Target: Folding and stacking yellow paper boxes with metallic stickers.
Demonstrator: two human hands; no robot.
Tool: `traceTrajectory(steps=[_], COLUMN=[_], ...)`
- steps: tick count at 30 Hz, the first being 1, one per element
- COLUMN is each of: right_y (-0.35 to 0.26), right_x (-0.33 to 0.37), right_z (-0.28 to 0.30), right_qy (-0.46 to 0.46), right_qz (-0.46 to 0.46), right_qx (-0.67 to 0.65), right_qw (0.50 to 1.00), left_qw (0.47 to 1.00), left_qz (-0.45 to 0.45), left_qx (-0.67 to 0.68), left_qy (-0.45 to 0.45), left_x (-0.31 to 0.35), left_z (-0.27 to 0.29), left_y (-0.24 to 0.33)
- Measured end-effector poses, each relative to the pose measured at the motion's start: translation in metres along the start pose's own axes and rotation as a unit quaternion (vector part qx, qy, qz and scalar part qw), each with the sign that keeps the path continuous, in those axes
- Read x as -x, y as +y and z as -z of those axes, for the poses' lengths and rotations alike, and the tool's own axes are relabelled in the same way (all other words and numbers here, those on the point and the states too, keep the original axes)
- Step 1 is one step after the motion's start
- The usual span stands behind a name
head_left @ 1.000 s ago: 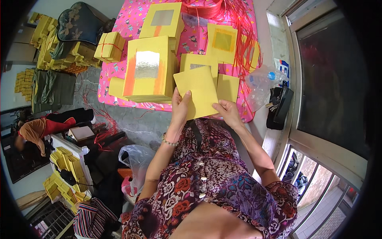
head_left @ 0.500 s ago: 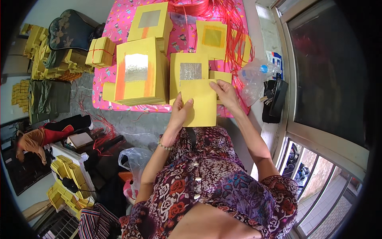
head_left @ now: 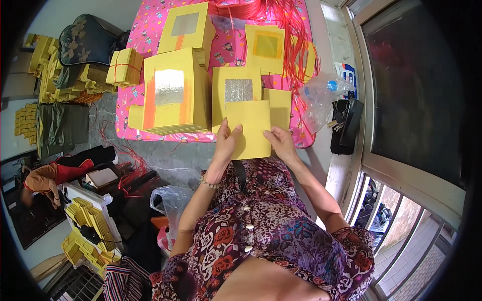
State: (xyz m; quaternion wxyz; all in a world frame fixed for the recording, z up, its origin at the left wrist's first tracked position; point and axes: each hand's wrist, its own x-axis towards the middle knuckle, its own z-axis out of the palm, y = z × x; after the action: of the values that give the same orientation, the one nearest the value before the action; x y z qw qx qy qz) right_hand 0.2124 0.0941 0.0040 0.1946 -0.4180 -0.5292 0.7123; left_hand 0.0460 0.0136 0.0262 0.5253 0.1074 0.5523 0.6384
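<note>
the yellow paper [head_left: 256, 118] is above the lap, near the pink surface [head_left: 225, 57]. left hand [head_left: 227, 144] and right hand [head_left: 282, 144] pinch opposite edges, each grip closed, thumb on top; light, even pressure should hold it flat. beyond lies a silver-patched sheet [head_left: 238, 90].

Blouse [head_left: 273, 246], busy purple/white/dark floral print, three pale round buttons [head_left: 249, 227] in a row down the front; bigger red flowers [head_left: 223, 231] left of the buttons, blue leafy motif [head_left: 291, 223] right of them, open neckline [head_left: 251, 257] just below. Loose short sleeves in the same print either side of the buttons, another red flower on the right sleeve [head_left: 355, 243]. Bracelet [head_left: 208, 184], small pale round beads, left wrist, above and left of the buttons.
</note>
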Motion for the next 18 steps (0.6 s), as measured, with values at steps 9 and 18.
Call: traceTrajectory(steps=[9, 18], right_y=[0.052, 0.101], right_x=[-0.041, -0.076], right_z=[0.089, 0.114], right_qy=[0.151, 0.142], right_qz=[0.052, 0.03], right_qx=[0.025, 0.084], right_qw=[0.987, 0.986], left_qw=[0.996, 0.983], left_qz=[-0.014, -0.028], left_qx=[-0.086, -0.178], left_qy=[0.005, 0.039], left_x=[-0.01, 0.0], left_z=[0.014, 0.039], left_y=[-0.011, -0.023])
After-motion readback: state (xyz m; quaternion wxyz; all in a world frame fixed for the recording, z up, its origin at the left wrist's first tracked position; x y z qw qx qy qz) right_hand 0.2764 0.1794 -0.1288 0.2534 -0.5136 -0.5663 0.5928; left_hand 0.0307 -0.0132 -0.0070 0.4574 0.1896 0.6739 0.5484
